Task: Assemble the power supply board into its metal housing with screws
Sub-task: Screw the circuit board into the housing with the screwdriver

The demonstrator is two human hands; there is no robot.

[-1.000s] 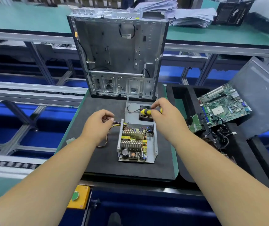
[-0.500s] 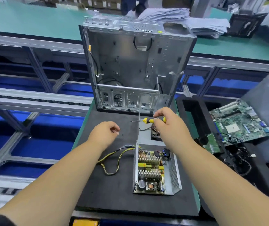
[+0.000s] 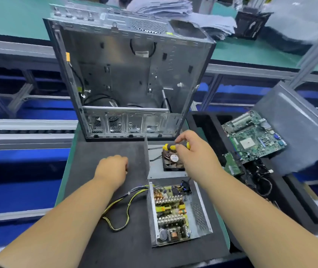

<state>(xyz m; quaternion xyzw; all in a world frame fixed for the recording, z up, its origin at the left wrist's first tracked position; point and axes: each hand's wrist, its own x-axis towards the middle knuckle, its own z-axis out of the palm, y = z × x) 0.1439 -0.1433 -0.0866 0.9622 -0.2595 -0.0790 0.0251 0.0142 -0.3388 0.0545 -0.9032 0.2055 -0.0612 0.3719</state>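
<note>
My left hand (image 3: 113, 169) stays clenched with nothing visible in it, now resting on the black mat (image 3: 96, 248). The power supply board (image 3: 170, 211) sits in its metal housing (image 3: 200, 213); beyond it, my right hand (image 3: 194, 151) has lowered the gripped screwdriver (image 3: 168, 147) over the fan (image 3: 173, 161).

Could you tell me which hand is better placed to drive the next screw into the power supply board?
Probably the right hand: it already grips the screwdriver, just beyond the power supply board. The left hand rests curled on the mat, with no tool visible.
</note>
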